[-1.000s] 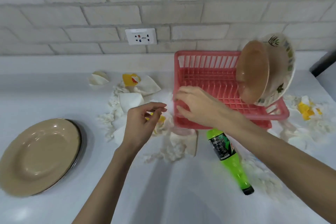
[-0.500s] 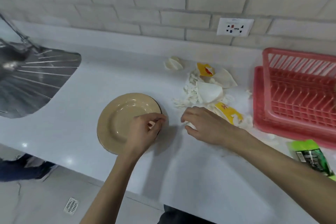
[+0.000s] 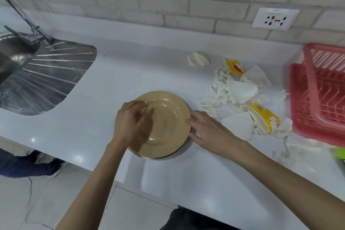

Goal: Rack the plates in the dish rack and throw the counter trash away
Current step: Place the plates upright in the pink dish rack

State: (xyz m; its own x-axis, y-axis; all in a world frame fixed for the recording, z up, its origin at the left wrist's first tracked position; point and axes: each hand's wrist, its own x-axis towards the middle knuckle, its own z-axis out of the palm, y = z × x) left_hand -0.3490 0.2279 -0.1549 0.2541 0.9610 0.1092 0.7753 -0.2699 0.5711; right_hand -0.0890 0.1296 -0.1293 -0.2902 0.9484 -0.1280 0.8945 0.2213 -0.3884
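Both hands had moved to the tan plate (image 3: 168, 123), flat, face up, near two yellow cups (image 3: 264, 116). Right hand (image 3: 211, 134) touched its rim, grip loose; left hand (image 3: 130, 125) grip too blurred to tell.

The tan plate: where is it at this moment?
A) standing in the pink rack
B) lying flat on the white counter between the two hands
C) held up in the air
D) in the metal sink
B: the tan plate lies flat on the white counter, the left hand over its left side and the right hand at its right rim, apart from the pink rack.
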